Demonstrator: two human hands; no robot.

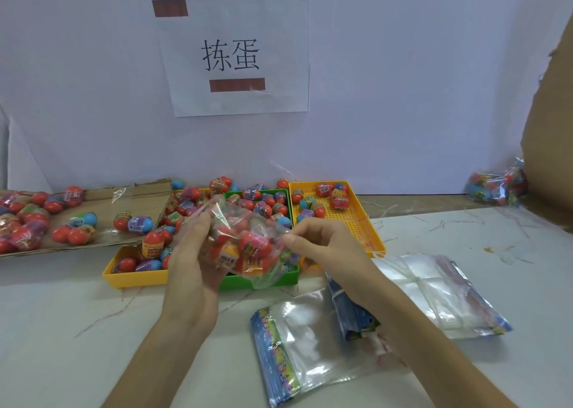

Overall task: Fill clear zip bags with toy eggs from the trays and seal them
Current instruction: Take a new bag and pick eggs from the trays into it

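A clear zip bag (248, 246) stuffed with several toy eggs hangs in the air above the green tray (263, 279). My left hand (192, 252) grips the bag's left side, fingers curled round it. My right hand (322, 240) pinches the bag's right edge between thumb and fingers. More loose toy eggs (266, 204) fill the green tray and the yellow tray on the left (133, 276). The yellow tray on the right (359, 218) holds a few eggs at its far end.
Empty zip bags (297, 345) lie flat in front, with a tied bundle of them (434, 296) to the right. A cardboard sheet (102, 218) at left carries more eggs. A filled bag (496, 187) sits far right by a cardboard wall (548, 147).
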